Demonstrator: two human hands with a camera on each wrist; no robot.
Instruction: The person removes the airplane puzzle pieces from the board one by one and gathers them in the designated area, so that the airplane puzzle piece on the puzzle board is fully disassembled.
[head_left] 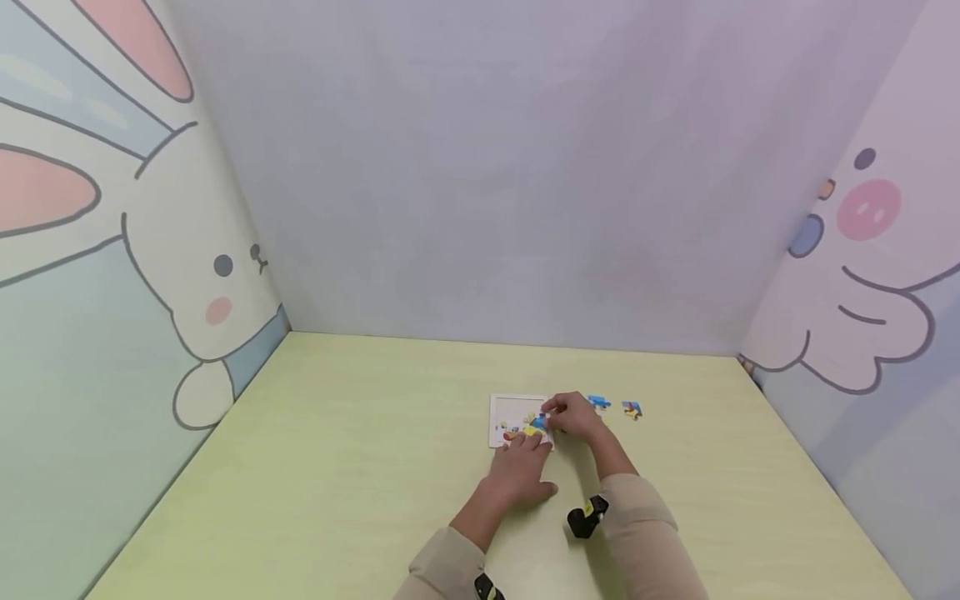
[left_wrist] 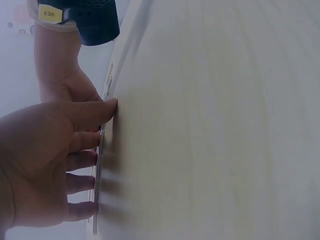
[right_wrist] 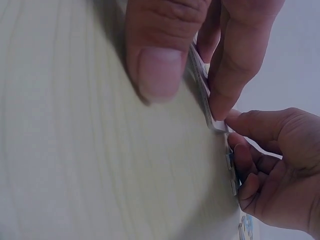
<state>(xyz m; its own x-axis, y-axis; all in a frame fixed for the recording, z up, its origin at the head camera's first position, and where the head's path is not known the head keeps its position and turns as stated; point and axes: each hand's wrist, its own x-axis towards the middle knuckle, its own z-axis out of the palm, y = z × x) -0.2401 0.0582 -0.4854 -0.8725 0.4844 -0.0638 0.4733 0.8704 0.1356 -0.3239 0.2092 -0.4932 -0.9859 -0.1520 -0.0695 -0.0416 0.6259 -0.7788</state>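
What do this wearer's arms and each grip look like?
Beige sleeves cover the upper part shown of both arms. The left grip and right grip show no gloves. Near the cuffs sit a black left device, partly out of frame, and a black right device with a yellow label.

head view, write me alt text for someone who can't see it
A person's left hand rests on the near edge of a white puzzle frame holding colourful pieces, while the right hand is at its right side. More pieces lie farther right on a pale yellow table, between walls printed with cartoon animals.
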